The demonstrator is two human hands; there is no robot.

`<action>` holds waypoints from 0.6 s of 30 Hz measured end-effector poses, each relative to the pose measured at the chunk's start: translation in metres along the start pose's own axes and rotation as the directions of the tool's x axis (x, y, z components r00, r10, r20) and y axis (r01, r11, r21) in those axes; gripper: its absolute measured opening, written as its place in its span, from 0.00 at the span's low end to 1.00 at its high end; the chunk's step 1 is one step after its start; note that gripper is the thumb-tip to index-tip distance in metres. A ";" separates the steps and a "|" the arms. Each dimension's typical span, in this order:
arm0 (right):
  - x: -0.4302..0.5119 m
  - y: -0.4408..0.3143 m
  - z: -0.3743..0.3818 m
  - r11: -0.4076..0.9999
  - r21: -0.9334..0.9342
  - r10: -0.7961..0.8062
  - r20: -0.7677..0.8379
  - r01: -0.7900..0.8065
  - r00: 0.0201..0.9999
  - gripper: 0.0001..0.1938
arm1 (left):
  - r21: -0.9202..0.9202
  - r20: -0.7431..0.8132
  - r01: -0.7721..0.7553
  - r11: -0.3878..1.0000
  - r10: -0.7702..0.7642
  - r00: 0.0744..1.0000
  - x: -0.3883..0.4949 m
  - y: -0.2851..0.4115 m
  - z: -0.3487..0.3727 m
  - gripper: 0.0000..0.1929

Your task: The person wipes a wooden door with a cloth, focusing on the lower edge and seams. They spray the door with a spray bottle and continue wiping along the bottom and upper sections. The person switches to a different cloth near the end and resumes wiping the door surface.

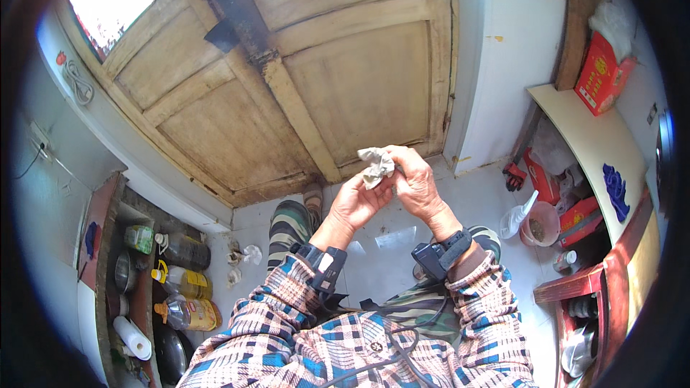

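Observation:
Between my two hands is a crumpled greyish-white wad [376,166], cloth or paper; I cannot tell which. My right hand [418,180] grips its right side with thumb and bent fingers. From below, my left hand [358,205] holds the wad's lower edge, palm turned partly up. Both hands are raised above the tiled floor [385,275], in front of a worn wooden double door [361,91]. The fingertips behind the wad are partly hidden. A black strapped device sits on each wrist.
At left, oil bottles [188,283] stand by a low shelf holding a paper roll [132,337]. Crumpled scraps [252,254] lie on the floor nearby. To the right are a white spouted bottle [517,219], a pink bucket [540,224] and a shelf top [585,134] with a blue glove [615,192].

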State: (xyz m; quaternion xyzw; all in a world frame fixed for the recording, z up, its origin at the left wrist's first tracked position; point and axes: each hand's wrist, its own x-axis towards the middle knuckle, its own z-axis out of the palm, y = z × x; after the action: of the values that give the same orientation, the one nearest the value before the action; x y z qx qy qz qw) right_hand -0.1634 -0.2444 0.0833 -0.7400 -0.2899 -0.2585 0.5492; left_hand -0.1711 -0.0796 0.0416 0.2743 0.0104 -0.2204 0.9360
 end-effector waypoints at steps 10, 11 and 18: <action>-0.020 0.007 -0.002 0.777 -0.450 -0.211 0.472 0.440 0.856 0.11 | 0.065 -0.142 0.111 0.992 -0.101 0.985 -0.014 0.005 -0.029 0.13; -0.023 0.010 0.001 0.763 -0.472 -0.177 0.505 0.442 0.845 0.11 | 0.122 -0.174 0.139 0.983 -0.117 0.978 -0.014 0.006 -0.032 0.12; -0.026 0.036 0.034 0.947 -0.254 -0.068 0.439 0.196 0.896 0.10 | 0.390 -0.353 0.185 0.902 -0.039 0.935 -0.006 0.023 -0.057 0.08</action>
State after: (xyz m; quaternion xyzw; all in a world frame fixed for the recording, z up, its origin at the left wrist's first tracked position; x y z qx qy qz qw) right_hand -0.1537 -0.2240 0.0324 -0.8294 -0.4110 -0.1682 0.3390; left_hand -0.1612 -0.0306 0.0055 0.5003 0.1389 -0.2214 0.8254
